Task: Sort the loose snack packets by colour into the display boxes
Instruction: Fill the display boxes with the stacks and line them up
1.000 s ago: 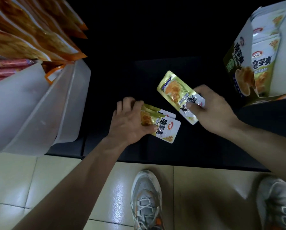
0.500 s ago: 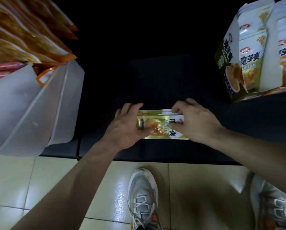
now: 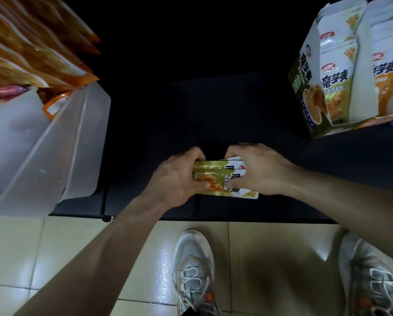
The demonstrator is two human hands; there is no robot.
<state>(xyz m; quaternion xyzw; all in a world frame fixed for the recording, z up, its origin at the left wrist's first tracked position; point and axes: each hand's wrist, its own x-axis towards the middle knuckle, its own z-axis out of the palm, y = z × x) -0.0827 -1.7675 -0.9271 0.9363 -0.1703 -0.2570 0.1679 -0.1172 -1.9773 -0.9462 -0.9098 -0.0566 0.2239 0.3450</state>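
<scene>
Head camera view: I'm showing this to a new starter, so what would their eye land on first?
Dead centre, the left hand and right hand grip a small stack of green-gold snack packets together over the dark table. At upper right stands a display box filled with upright packets; at left, a translucent bin holds orange packets.

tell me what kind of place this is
Probably a small shop or stockroom: a cardboard display box of matching snack packets, a translucent bin of orange packets, and a tiled floor below a dark counter.
</scene>
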